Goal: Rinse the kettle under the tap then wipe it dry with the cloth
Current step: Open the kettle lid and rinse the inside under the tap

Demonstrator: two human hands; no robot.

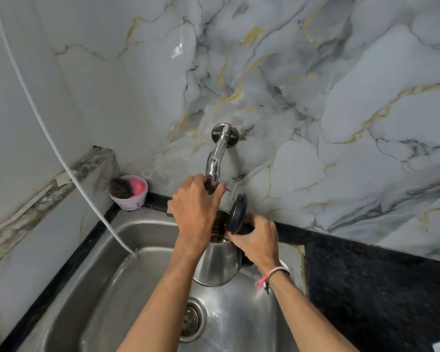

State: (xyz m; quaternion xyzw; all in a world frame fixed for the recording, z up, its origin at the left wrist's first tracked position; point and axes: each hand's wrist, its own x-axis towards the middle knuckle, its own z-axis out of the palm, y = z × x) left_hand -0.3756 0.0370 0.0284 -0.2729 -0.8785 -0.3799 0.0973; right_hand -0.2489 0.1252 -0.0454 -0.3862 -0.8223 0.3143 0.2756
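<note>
Kettle [217, 262], lid [237, 213] open, held in right hand [255, 241] grip; left hand [194, 207] pinches tap [215, 161].

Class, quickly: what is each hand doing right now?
Left hand: closed on the tap.
Right hand: closed on the kettle handle, lid open.

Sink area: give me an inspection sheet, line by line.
Surface: steel sink, drain uncovered; black counter around it.
Job's things: kettle held over the basin under the tap, lid open; cloth: nothing seen for certain.
Clutter: pink tub with scrubber in the corner.
Hands: left hand on the tap; right hand grips the kettle's handle.
Cables: white cord running into the sink.
Surroundings: marble-pattern wall.
</note>
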